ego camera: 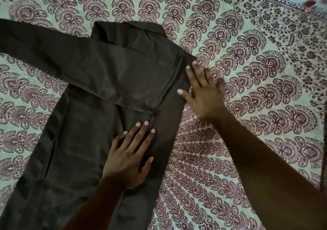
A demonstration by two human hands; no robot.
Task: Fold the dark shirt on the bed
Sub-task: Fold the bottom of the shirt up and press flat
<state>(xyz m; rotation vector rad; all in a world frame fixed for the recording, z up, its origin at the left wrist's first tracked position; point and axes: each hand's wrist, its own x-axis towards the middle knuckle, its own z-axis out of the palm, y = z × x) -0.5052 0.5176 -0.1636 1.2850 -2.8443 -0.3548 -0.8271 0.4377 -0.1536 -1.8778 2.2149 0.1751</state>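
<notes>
Left grip: flat, fingers straight and spread, nothing clasped. The palm is down on the body of the dark shirt, with the thumb side against the folded-in right side panel. It reads as an anchor, pinning the cloth so the fold can't creep.

Right grip: also flat, fingers straight, holding nothing. The fingertips and thumb are on the shirt's shoulder edge and the palm is on the bedspread just outboard. Probably squaring or pressing that crease.

Out from the grips:
- The long sleeve lies across the chest just ahead of the left grip's fingertips and runs away to the left, off frame.
- The collar is beyond both grips, at the far end and lying flat.
- The hem end passes under the left wrist toward the person and is cut off by the frame.

Edges: the right crease runs fairly straight from the right grip's fingertips down past the left thumb. The side of the shirt away from the grips looks unfolded, so I'd judge the fold about a third done.

Room: there is bare bedspread outboard of the right grip and past the shirt's far side, enough to swing that sleeve back in.
</notes>
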